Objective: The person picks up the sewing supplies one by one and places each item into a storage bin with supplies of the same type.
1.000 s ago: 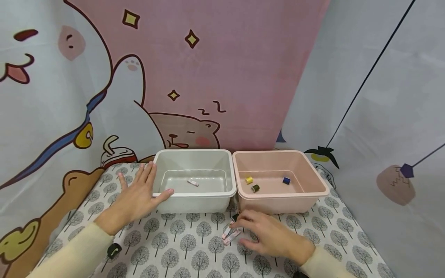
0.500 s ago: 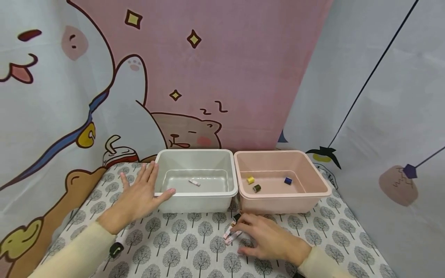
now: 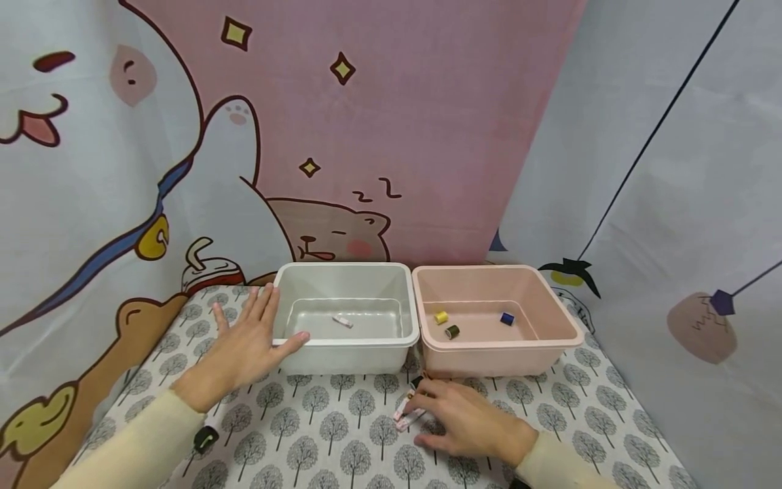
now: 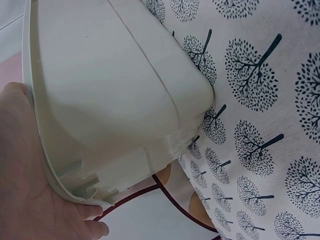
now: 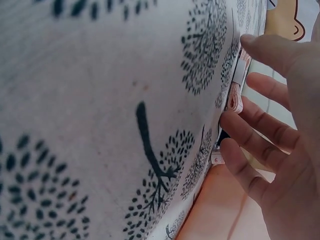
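Observation:
My left hand [image 3: 250, 339] rests on the left end of the white bin [image 3: 348, 356], fingers straight and spread. In the left wrist view its thumb and fingers lie along the bin's rim [image 4: 37, 120]. My right hand [image 3: 464, 418] is low over the cloth, fingers slightly bent and thumb apart, its fingertips right at some folded paper-like measuring tapes [image 3: 408, 421]. Beside them lies a small black thing [image 3: 417, 382], partly hidden by the fingers. The right wrist view shows a folded tape [image 5: 235, 97] just beyond the fingertips.
A pink bin [image 3: 489, 356] stands close beside the white one and holds a yellow thread spool [image 3: 441, 317], a dark green spool [image 3: 452, 332] and a blue spool [image 3: 507, 318]. One folded tape [image 3: 343, 321] lies in the white bin. A tree-print cloth [image 3: 305, 441] covers the table.
The right hand has shifted slightly, its fingertips now nearer the folded tapes and covering more of them. The left hand stays at the white bin; the head view has turned a little.

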`<state>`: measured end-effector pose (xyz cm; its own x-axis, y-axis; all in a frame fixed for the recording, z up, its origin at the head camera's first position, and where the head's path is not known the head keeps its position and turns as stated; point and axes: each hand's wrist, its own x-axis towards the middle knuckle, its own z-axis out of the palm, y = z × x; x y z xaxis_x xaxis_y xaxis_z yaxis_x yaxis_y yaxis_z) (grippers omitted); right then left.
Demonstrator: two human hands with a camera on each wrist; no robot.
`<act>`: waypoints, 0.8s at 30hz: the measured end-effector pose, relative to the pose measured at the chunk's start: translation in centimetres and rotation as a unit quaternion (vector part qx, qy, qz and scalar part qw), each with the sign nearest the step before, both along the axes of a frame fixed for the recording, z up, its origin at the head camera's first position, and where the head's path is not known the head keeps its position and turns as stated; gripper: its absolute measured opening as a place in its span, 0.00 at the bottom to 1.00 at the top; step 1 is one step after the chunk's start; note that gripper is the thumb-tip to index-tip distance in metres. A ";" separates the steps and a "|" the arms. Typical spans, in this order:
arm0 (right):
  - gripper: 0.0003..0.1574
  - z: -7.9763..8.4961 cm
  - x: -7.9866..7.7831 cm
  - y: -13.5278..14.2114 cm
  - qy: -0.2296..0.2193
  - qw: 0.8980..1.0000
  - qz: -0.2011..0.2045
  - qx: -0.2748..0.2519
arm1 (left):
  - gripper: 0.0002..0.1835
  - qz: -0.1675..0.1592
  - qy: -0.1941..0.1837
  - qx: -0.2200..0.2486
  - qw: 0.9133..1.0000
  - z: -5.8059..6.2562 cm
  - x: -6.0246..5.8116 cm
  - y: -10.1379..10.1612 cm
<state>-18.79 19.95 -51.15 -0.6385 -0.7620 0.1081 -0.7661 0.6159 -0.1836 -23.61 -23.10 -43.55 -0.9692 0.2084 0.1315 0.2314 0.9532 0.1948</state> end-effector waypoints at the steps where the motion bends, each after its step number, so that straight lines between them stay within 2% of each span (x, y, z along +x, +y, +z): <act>1: 0.24 0.0 -0.1 0.0 -0.002 1.000 0.001 -0.002 | 0.66 -0.001 0.001 0.000 1.000 0.1 0.0 0.0; 7: 0.17 -0.2 -0.3 -0.3 -0.008 1.000 0.015 -0.023 | 0.66 -0.004 0.006 -0.001 1.000 0.2 -0.1 -0.1; 24: 0.11 0.0 -0.7 -0.8 -0.057 0.997 0.036 -0.046 | 0.66 -0.004 0.007 0.003 1.000 -0.2 0.1 -0.2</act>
